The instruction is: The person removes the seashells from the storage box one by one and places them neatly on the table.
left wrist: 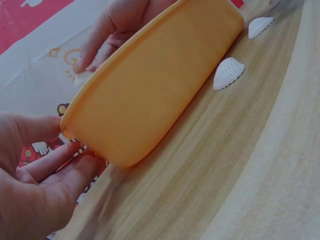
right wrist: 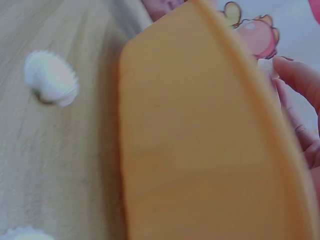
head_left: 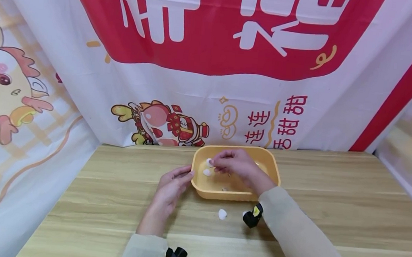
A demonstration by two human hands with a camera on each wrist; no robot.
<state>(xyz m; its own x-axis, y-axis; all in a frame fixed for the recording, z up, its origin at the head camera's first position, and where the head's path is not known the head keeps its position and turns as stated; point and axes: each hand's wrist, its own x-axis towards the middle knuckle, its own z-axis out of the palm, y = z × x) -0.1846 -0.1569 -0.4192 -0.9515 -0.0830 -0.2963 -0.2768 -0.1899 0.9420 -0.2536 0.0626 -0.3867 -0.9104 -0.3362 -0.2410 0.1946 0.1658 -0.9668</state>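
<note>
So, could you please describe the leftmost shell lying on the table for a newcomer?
In the head view, find the orange tray on the wooden table. In front of its near side lies a ribbed white shell. Unlike the partly hidden shell to its right, it lies clear of the black wrist camera.

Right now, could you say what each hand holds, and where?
Right hand: a white shell, by its edge; left hand: the yellow tray, at its left end.

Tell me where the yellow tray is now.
In the head view, the yellow tray stands on the table by the printed cloth, with the left hand gripping its left end, right hand over it.
</note>
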